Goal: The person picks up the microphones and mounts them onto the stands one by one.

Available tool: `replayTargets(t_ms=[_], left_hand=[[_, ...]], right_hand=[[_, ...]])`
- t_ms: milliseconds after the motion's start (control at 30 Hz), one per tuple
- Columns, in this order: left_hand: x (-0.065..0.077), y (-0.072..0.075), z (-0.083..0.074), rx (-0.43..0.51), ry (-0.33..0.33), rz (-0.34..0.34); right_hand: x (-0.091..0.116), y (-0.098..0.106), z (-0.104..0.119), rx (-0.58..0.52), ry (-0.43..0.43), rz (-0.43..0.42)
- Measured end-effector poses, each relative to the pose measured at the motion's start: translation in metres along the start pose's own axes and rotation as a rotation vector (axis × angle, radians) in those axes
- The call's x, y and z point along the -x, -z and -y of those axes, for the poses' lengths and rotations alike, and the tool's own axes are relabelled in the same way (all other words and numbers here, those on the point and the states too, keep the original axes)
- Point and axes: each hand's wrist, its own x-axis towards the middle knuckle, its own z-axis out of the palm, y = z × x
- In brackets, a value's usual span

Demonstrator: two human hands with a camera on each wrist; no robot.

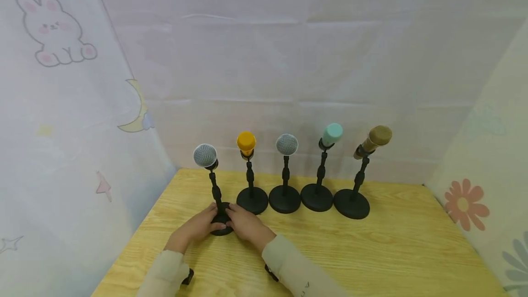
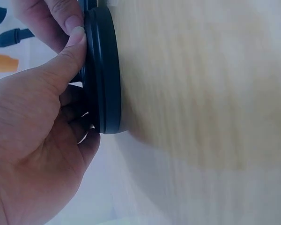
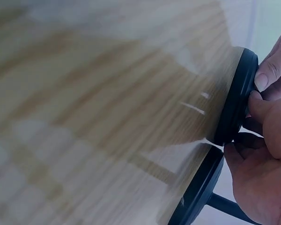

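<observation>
A microphone with a silver mesh head (image 1: pixel 205 155) stands on a black round-base desk stand (image 1: pixel 216 191) at the left end of the row. My left hand (image 1: pixel 199 224) grips the left side of the round base, thumb on its near top edge and fingers around the side. From the right, my right hand (image 1: pixel 247 226) holds the same base, its thumb close to the left one. In the left wrist view, the base (image 2: pixel 103 70) sits low at the wooden tabletop. Its rim lies right beside a neighbouring base (image 3: pixel 196 187) in the right wrist view.
To the right stand several more microphones on black stands: orange (image 1: pixel 246 141), silver mesh (image 1: pixel 286 145), mint green (image 1: pixel 332 133) and gold (image 1: pixel 379 136). The wooden table (image 1: pixel 396 251) ends at a pale cloth backdrop (image 1: pixel 264 72); printed cloth hangs at both sides.
</observation>
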Motion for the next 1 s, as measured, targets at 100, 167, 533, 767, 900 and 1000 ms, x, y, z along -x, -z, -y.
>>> replayTargets(t_ms=[100,167,533,767,900,1000], left_hand=[[-0.007,0.005,0.001,-0.017,-0.003,0.006],[-0.011,0.008,0.0,-0.023,-0.001,0.012],[-0.026,0.009,0.002,0.0,0.014,0.023],[-0.039,0.013,0.001,0.008,0.039,0.057],[-0.048,0.012,-0.001,0.002,0.034,0.056],[-0.047,0.01,0.001,0.013,0.032,0.043]], right_hand=[[-0.007,0.002,0.0,-0.011,-0.023,0.004],[-0.011,0.003,-0.001,-0.017,-0.04,0.013],[-0.02,0.001,-0.007,-0.093,-0.097,0.041],[-0.023,0.004,-0.012,-0.101,-0.119,0.036],[-0.02,0.006,-0.019,-0.104,-0.136,0.038],[-0.015,0.007,-0.021,-0.109,-0.131,0.042]])
